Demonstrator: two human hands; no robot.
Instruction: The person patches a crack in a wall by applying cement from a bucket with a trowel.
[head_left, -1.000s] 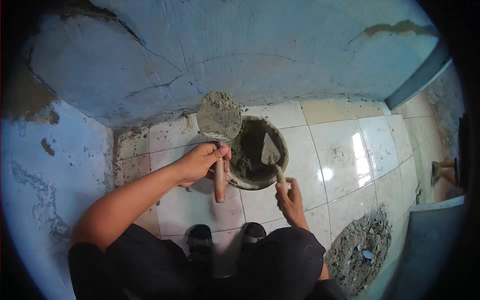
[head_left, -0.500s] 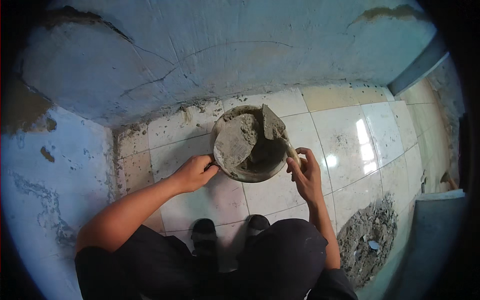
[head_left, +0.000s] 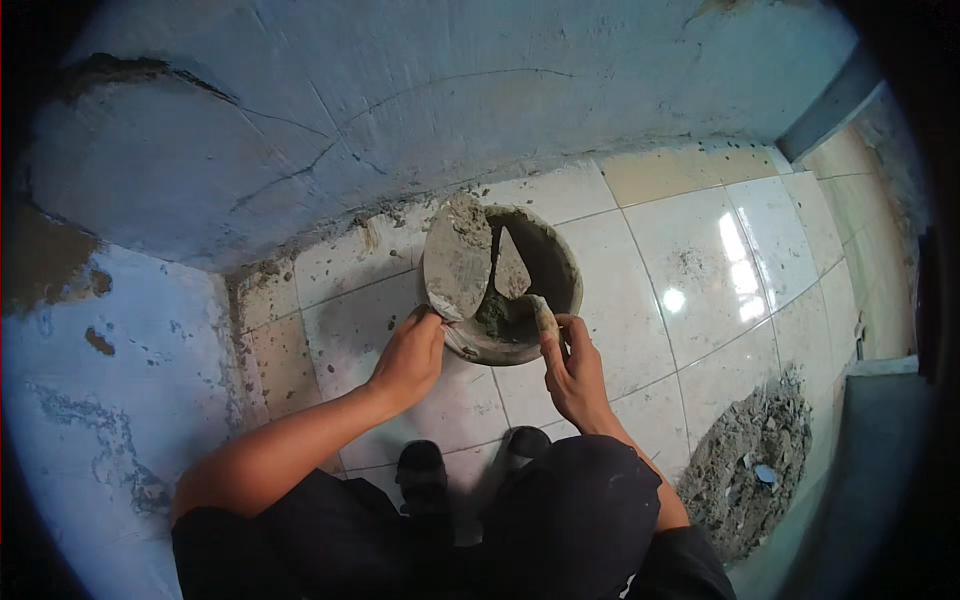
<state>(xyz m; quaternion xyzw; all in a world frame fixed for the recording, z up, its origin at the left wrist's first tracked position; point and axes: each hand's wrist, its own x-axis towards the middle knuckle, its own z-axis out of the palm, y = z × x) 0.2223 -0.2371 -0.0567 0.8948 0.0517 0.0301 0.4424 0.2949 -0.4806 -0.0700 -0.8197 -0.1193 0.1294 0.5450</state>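
Observation:
A round grey bucket (head_left: pixel 576 278) smeared with wet mortar stands on the tiles in front of my feet. My left hand (head_left: pixel 408 358) is closed on the near edge of a flat, rounded plate (head_left: pixel 460 262) coated in mortar, tilted over the bucket's left side. Thicker mortar clings to the plate's far end. In my right hand (head_left: pixel 573 372) is the handle of a pointed trowel (head_left: pixel 512 264), its blade down inside the bucket mouth beside the plate. Dark wet mortar (head_left: pixel 492 312) shows below the blade; the bucket's bottom is partly hidden.
A cracked blue wall (head_left: pixel 420 130) rises just beyond the bucket, with another peeling wall (head_left: pixel 130 360) on the left. Mortar crumbs dot the floor along their base. A heap of grey rubble (head_left: pixel 750 465) lies to the right. My shoes (head_left: pixel 421 470) are close to the bucket.
The trowel has gone from the bucket's right rim down into its mouth, my right hand moving left with it. The plate has tipped up more steeply in my left hand.

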